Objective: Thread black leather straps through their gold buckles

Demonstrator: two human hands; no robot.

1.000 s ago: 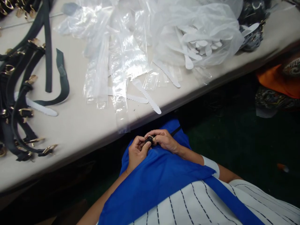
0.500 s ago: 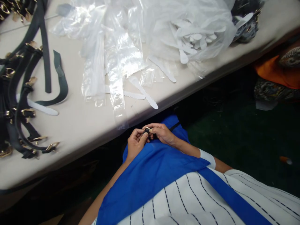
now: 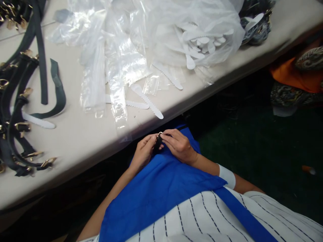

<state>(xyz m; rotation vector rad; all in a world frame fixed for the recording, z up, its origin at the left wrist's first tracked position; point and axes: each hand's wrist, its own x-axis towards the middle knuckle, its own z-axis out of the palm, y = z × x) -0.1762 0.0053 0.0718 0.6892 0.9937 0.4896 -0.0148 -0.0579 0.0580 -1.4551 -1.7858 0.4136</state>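
Observation:
Over my lap, just off the table edge, both hands are closed on a black belt (image 3: 157,142) with a small gold-coloured buckle (image 3: 159,133). My left hand (image 3: 143,151) pinches the dark strap near the buckle between thumb and fingers. Thumb and bent fingers of my right hand (image 3: 180,146) grip it at the buckle from the other side. Most of the belt is hidden by the hands. More black belts (image 3: 24,80) with gold buckles lie piled at the table's left.
Clear plastic sleeves (image 3: 93,84) are spread over the pale table (image 3: 73,141). White serrated plastic strips (image 3: 148,101) lie near its edge. Behind them a clear bag (image 3: 161,50) holds several more strips. A dark wrapped bundle (image 3: 254,28) sits at the far right. Orange cloth (image 3: 290,75) shows beyond the table.
The belt and its buckle have turned in my fingers, with more of the dark strap showing between the hands. My right hand has curled more. The view has shifted slightly to the right.

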